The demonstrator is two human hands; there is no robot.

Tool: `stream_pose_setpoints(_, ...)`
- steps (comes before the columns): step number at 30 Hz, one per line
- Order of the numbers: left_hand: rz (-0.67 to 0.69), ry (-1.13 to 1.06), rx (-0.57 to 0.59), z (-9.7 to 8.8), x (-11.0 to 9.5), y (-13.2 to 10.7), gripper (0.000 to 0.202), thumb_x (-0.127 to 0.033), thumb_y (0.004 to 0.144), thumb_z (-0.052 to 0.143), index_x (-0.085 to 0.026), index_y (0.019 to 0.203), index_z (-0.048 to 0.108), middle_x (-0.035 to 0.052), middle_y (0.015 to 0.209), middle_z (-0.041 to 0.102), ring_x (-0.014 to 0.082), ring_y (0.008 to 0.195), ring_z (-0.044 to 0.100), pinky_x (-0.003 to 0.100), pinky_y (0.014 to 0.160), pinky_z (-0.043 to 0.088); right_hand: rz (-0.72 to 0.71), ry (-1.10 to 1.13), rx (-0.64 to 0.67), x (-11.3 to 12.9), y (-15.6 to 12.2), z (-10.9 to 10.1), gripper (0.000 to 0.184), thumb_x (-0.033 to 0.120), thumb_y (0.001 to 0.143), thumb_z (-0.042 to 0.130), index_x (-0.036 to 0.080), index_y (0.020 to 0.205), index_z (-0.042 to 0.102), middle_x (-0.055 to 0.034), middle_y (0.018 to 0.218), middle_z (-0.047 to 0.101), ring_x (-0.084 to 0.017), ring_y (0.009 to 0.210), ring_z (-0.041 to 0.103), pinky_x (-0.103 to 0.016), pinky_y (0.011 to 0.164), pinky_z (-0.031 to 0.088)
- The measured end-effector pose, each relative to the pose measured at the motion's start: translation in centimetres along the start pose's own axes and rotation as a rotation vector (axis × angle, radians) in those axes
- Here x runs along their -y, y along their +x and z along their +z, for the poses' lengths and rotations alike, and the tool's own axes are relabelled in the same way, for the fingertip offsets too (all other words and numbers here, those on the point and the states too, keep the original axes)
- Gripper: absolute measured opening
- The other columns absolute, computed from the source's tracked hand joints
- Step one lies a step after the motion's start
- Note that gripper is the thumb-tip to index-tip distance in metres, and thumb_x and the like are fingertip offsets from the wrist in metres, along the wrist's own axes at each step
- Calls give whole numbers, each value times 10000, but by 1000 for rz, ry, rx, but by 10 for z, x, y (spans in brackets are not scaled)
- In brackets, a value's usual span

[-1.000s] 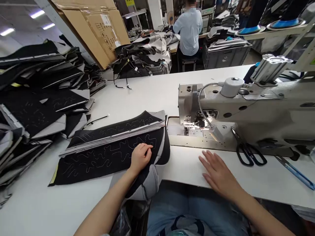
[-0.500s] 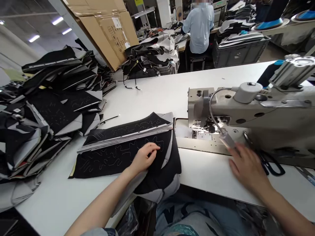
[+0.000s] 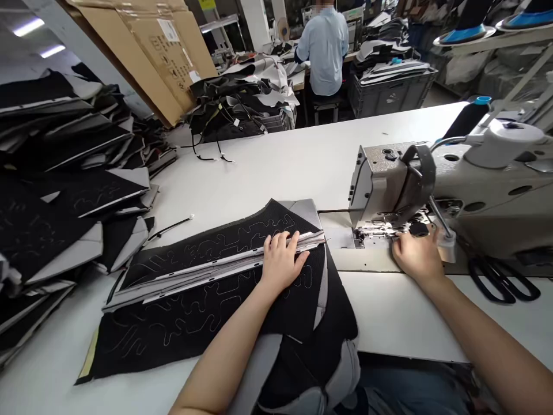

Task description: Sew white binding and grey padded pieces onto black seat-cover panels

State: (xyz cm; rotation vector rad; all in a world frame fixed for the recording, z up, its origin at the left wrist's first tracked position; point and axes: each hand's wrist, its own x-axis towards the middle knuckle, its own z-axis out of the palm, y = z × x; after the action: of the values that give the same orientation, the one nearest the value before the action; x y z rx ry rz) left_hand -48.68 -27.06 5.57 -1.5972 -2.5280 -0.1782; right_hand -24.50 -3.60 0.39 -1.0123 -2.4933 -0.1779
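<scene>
Black squiggle-stitched fabric [image 3: 185, 305] under a loosely spread left hand [image 3: 280, 260]; right hand [image 3: 417, 256] at beige metal sewing machine [image 3: 496, 193], can't tell grip.

The right edge crops the sewing machine [image 3: 495, 190].

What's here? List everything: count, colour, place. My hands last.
Sewing machine: one, grey, right
Stitched panels: several, black and grey, front centre
Worktable: one, white, centre
Scissors: one, black handles, right
Fabric pile: one, black and grey, left
Loose cable: one, black, beside pile
Cardboard box: one, brown, back left
Far heap: one, black and white, back
Crate: at least one, grey, back
Thread cones: three, black and blue, right
Co-worker: one, light-blue top, back
Left hand: one, bare, on panels
Right hand: one, bare, near machine head
</scene>
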Motion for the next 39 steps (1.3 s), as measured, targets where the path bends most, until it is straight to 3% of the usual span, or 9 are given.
stream_pose_setpoints(6, -30, -1, 64, -3, 7, 11, 465, -426, 955, 351, -218, 1337, 512, 125, 1085, 563, 282, 979, 515, 441, 845, 425, -61, 70, -66, 8, -17, -13, 317, 192, 840, 431, 134, 1064, 647, -173, 1049, 596, -367, 1123, 485, -570, 977, 351)
stream_pose_setpoints(9, -59, -7, 145, -2, 7, 21, 444, -406, 951, 374, -253, 1349, 499, 95, 993, 569, 267, 934, 531, 408, 807, 448, -406, 370, -29, 31, -37, -34, 352, 120, 849, 428, 179, 1148, 606, -130, 1204, 573, -276, 1150, 506, -443, 954, 430)
stream_pose_setpoints(11, -81, -46, 205, -3, 4, 28, 434, -389, 950, 385, -263, 1349, 500, 85, 992, 582, 262, 952, 546, 390, 817, 460, -697, 529, 135, 51, -48, -47, 398, 125, 852, 451, 188, 1231, 551, -104, 1274, 547, -236, 1203, 477, -413, 1004, 411)
stream_pose_setpoints(13, -110, -130, 257, -7, 0, 33, 416, -370, 948, 392, -269, 1332, 517, 73, 1022, 604, 245, 969, 566, 366, 839, 466, -805, 614, 257, 67, -54, -56, 419, 177, 838, 500, 165, 1256, 525, -108, 1272, 548, -238, 1235, 454, -423, 1039, 391)
stream_pose_setpoints(19, -120, -468, 327, -41, 1, 24, 356, -374, 933, 421, -278, 1212, 621, 19, 1069, 646, 187, 974, 588, 304, 911, 433, -785, 696, 54, 87, -75, -52, 187, 95, 841, 487, 145, 970, 613, -105, 1065, 643, -246, 1146, 539, -404, 937, 473)
stream_pose_setpoints(23, -109, -392, 324, -60, -1, -2, 396, -414, 950, 375, -266, 1231, 612, 28, 902, 621, 178, 853, 585, 293, 814, 451, -765, 673, -94, 90, -104, -58, 231, 3, 813, 431, 123, 864, 622, -121, 1007, 666, -251, 1104, 570, -352, 876, 496)
stream_pose_setpoints(29, 134, -44, 405, -40, -37, -24, 446, -345, 962, 365, -179, 1362, 475, 67, 899, 603, 206, 849, 552, 330, 774, 466, -752, 695, 123, 88, -117, -70, 336, 173, 838, 501, 152, 1159, 599, -98, 1286, 579, -251, 1228, 478, -427, 1043, 386)
stream_pose_setpoints(35, 310, 38, 246, -20, -58, 4, 323, -323, 936, 431, -137, 863, 685, 127, 1135, 599, 242, 1010, 537, 366, 864, 466, -714, 699, 106, 98, -118, -65, 323, 147, 840, 502, 176, 1140, 619, -94, 1272, 584, -253, 1259, 445, -444, 1079, 352)
stream_pose_setpoints(39, 286, -19, 180, -4, -67, 17, 408, -301, 916, 435, -96, 1255, 533, 149, 1447, 397, 279, 1340, 333, 436, 1096, 300, -750, 713, 104, 94, -125, -65, 306, 130, 861, 473, 168, 1128, 618, -96, 1273, 577, -259, 1311, 384, -437, 1099, 337)
